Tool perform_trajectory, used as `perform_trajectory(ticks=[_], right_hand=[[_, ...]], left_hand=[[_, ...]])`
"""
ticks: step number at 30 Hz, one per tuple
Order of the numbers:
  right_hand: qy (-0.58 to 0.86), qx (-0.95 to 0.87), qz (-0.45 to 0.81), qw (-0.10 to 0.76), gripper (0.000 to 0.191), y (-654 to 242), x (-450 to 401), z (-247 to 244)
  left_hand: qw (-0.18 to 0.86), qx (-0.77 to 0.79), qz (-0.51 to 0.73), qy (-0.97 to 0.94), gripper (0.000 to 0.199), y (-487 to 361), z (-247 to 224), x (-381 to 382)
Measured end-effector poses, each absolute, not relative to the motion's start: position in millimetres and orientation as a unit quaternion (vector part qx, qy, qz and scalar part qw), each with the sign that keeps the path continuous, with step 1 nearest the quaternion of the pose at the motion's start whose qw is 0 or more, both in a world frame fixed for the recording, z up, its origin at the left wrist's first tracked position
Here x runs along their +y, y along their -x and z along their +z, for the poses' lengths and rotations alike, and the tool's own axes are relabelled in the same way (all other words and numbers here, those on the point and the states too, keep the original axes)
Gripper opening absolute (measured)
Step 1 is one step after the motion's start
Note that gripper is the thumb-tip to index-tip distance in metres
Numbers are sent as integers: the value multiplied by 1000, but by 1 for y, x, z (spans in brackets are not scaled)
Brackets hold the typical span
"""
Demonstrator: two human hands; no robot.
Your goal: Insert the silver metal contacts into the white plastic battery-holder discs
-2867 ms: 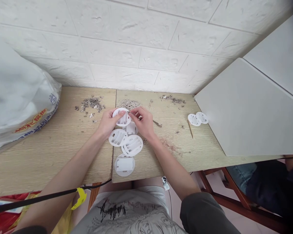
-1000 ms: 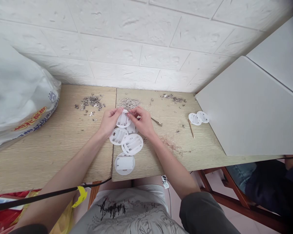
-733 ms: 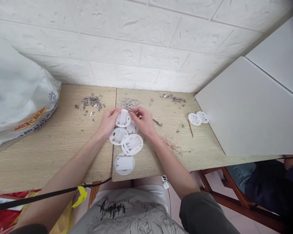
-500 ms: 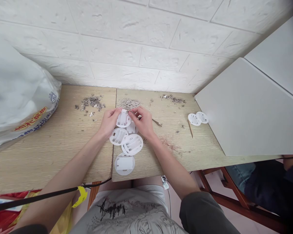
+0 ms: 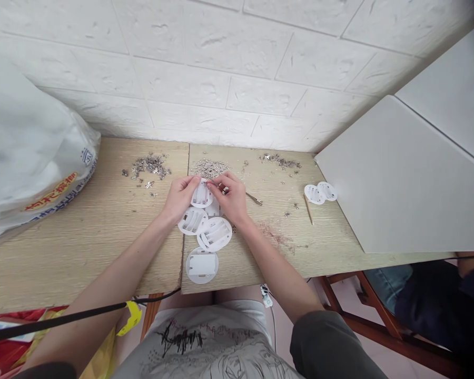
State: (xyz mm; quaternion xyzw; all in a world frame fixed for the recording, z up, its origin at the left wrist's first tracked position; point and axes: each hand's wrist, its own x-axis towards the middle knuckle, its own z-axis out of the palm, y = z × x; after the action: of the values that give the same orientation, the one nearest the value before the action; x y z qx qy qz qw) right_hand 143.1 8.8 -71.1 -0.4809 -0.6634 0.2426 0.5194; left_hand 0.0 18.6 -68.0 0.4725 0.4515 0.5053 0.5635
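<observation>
My left hand (image 5: pixel 180 199) is closed on the left edge of a round white battery case (image 5: pixel 201 195), its open slots facing up. At the case's upper right, the thumb and fingers of my right hand (image 5: pixel 229 196) are pinched together; whatever is between them is too small to make out. A thin metal tool (image 5: pixel 254 198) sticks out beyond the right hand, and I cannot tell whether it is held or lying there. Below the hands are more round white cases, one slots up (image 5: pixel 193 221), another overlapping it (image 5: pixel 214 234), and one flat side up (image 5: pixel 202 266).
Small metal contacts lie in piles at the left (image 5: pixel 152 166), middle (image 5: pixel 209 168) and right (image 5: pixel 281 160). Two white cases (image 5: pixel 320 193) and a wooden stick (image 5: pixel 308 209) are near a grey panel (image 5: pixel 411 184). A large plastic bag (image 5: pixel 35 142) stands at left.
The held case and my left hand have shifted slightly to the right. My right fingers stay pinched at the case's upper edge, and the other cases lie as before.
</observation>
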Motion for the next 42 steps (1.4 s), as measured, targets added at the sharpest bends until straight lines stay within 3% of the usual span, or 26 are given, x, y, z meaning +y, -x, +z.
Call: perform_trajectory(ticks=[12,29,34,42], right_hand=[[489,-637,281,525,6,-144,9,-68],[479,-689,249,484,9,-147,12,-69],[510,-658,292,471,12,-147,11,-67],[517,-575,421,473,31,-147,11,-68]], left_hand=[[566,465,469,-493,37,0,-61,15],[562,459,465,-508,20,-1,-59,15],[553,472,462,-508,23,-1,-60,15],[550,481,450,-513,31,-1,-59,15]])
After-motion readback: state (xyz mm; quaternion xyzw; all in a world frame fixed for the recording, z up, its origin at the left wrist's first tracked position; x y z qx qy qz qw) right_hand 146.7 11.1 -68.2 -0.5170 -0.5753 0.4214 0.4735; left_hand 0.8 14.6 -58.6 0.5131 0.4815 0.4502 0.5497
